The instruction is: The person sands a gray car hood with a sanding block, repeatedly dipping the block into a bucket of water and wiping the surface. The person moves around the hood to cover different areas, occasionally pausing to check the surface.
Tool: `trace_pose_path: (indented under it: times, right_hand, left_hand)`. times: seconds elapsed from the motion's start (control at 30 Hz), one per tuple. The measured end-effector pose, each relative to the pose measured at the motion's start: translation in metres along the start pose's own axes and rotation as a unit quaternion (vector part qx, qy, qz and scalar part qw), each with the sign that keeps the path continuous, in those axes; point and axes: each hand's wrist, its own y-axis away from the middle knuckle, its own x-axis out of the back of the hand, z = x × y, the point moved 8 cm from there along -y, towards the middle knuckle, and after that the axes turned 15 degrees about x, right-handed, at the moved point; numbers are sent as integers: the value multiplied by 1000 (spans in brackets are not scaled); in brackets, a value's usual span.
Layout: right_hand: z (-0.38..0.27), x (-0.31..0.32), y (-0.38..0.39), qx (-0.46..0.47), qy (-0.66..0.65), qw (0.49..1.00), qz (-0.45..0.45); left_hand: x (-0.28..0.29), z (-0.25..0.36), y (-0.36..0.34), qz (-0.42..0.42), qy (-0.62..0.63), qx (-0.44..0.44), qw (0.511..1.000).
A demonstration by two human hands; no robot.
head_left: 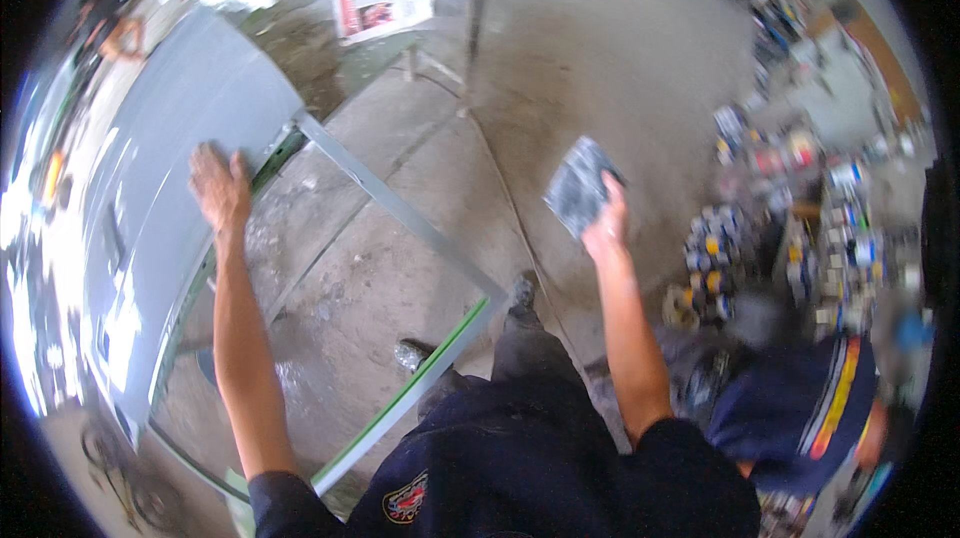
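A pale grey car door (pixel 200 78) lies raised on my left, its window frame (pixel 400 208) reaching across in front of me. My left hand (pixel 222 190) is spread flat on the door's panel, close to the edge where the frame begins. Away from the door, on the right, my right hand (pixel 607 223) grips a flat, mottled dark-grey sheet (pixel 578 183) by its near right edge. The sheet is held in the air above the floor. Its material is too blurred to make out.
A newspaper (pixel 395 0) rests on a small stand (pixel 445 73) beyond the door. Many cans (pixel 715 238) crowd the floor at right. A co-worker in a dark shirt (pixel 785 428) is close at my lower right. A cord (pixel 510 188) runs along the concrete floor (pixel 620 48).
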Motion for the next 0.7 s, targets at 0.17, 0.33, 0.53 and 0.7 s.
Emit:
trace_pose_path:
  times: [0.17,0.33,0.53,0.7]
  right_hand:
    - [-46,60,-60,-70,-4,997,-32]
    - [-74,88,-107,-82,56,995,-25]
    - [-58,42,-140,-131,27,990,-36]
    - [-30,-48,-134,-211,-39,968,-127]
  left_hand:
    - [-4,86,-17,46,-1,61,997]
    - [10,105,-14,84,19,70,994]
    - [22,109,-6,85,31,56,994]
    - [25,109,-4,117,46,66,990]
